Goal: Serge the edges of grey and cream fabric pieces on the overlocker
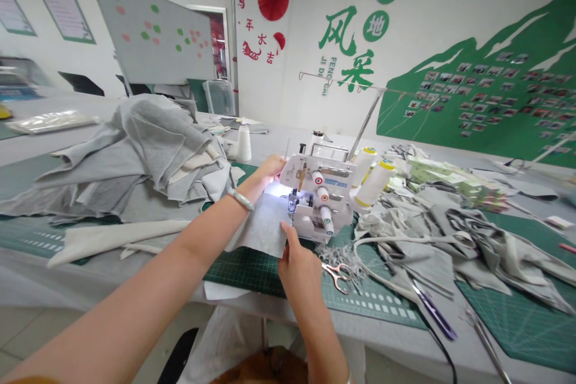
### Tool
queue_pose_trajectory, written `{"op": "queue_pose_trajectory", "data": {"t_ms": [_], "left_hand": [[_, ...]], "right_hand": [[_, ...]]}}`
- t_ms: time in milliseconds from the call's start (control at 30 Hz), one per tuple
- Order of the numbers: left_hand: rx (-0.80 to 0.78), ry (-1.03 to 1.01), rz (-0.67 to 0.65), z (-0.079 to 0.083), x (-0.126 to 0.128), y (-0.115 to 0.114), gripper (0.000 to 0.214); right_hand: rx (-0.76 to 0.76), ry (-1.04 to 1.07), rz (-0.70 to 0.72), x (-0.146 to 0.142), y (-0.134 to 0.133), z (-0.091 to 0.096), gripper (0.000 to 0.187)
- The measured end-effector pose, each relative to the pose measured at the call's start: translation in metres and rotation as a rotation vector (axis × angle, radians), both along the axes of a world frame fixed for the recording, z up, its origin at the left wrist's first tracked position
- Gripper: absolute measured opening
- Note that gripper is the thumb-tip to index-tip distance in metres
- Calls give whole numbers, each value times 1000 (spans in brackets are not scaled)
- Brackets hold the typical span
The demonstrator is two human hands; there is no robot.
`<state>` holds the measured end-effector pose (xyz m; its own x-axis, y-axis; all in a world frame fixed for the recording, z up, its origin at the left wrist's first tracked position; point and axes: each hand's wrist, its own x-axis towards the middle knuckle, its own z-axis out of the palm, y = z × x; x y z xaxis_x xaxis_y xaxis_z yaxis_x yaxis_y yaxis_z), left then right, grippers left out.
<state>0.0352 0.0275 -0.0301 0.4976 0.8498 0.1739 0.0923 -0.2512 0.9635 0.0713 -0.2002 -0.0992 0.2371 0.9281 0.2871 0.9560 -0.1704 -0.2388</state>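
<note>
Grey cloth (head view) lies at the left side of the machine, its far part brightly lit beside the presser foot. The hands are apart, one near the far end of the cloth, one at its near right edge. The left hand has its fingertips partly hidden by the machine; it probably steers the cloth from behind, but whether it grips cannot be made out. The right hand sets its index fingertip on the edge, likely to align it with the foot; its thumb is hidden, so a pinch is unconfirmed. Cones stand at the machine's right, presumably supplying thread. Scissors lie near the right hand, seemingly for easy reach, beside trimmings on the desk.
</note>
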Motion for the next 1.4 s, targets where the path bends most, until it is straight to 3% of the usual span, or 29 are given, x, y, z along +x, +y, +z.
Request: {"op": "queue_pose_trajectory", "data": {"t_ms": [200,367,467,767,1000,1400], "left_hand": [[96,5,160,-20,-39,-38,30],[378,137,27,-40,-59,-66,17],[476,157,3,-46,-60,-68,14],[504,188,-19,-47,-61,-69,7],[554,340,126,-45,-61,-77,6],[580,364,131,-47,-62,-77,9]], "right_hand": [[-24,19,1,0,-1,2,52],[-28,76,-3,-2,-2,5,55],[-27,96,-2,-4,-3,5,55],[14,71,37,-6,-8,1,54],[36,35,63,-9,-17,1,45],[-37,13,17,-10,-21,6,49]]}}
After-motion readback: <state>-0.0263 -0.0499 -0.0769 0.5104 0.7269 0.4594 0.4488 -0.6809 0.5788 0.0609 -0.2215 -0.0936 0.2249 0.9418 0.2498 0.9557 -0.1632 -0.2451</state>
